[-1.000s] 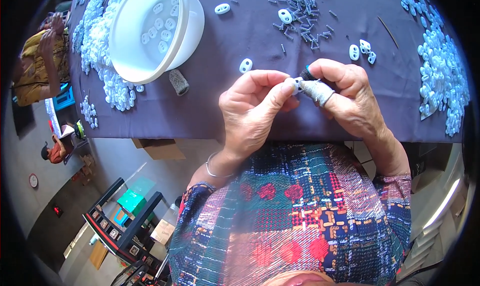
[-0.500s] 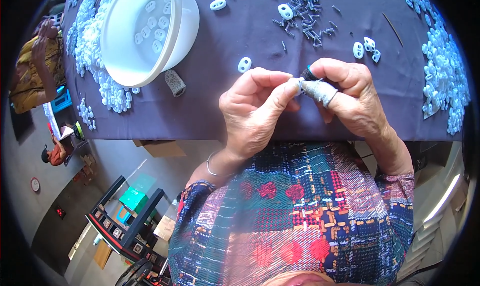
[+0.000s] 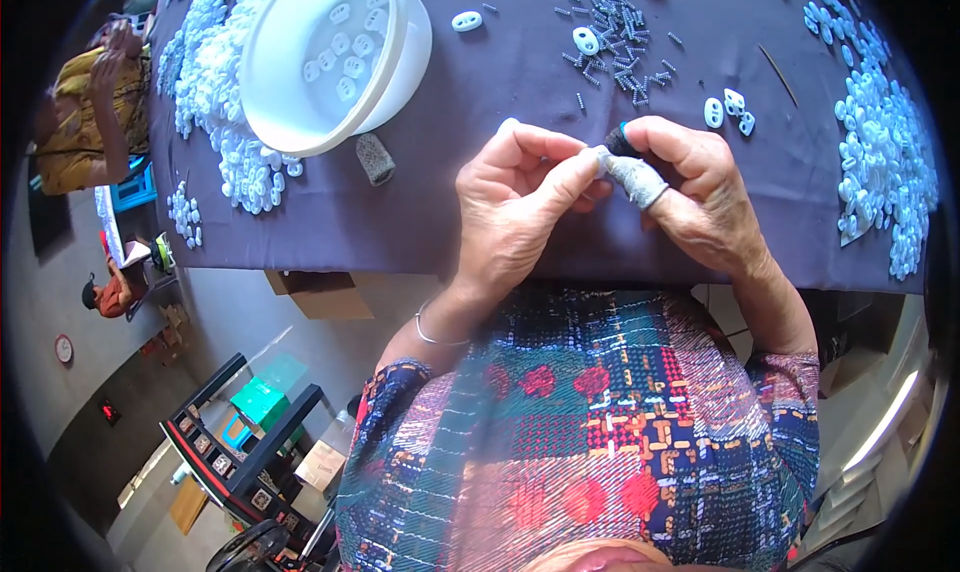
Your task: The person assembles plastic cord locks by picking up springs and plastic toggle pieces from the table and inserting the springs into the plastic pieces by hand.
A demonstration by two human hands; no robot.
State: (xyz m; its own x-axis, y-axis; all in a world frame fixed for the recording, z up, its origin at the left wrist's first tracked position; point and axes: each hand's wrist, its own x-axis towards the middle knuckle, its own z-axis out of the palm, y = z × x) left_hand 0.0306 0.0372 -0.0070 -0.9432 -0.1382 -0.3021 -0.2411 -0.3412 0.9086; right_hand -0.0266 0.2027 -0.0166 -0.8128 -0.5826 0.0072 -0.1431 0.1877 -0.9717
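So our left hand [image 3: 522,194] has thumb and index closed in a tight pinch on a small white plastic piece [image 3: 601,160], right over the near part of the surface [image 3: 470,97]. Our right hand [image 3: 708,184] meets it from the right, thumb and index bent nearly together. We can't tell if they grip it or just press, since the fingertips cover most of it.

Tips for a bit this tiny: we'd keep the left pinch steady and let the right thumb in its grey cloth sleeve [image 3: 638,180] take the pressure, pushing straight, not sideways, or it'll probably skid. Staying low over the surface should help catch drops.

Just far of the hands there's a scatter of little metal springs [image 3: 620,47] with a white two-hole toggle [image 3: 586,41] among them. A spare grey finger sleeve [image 3: 375,159] lies to the left, near the white tub [image 3: 412,82]. Farther out, heaps of white parts sit at left [image 3: 205,87] and right [image 3: 880,162].
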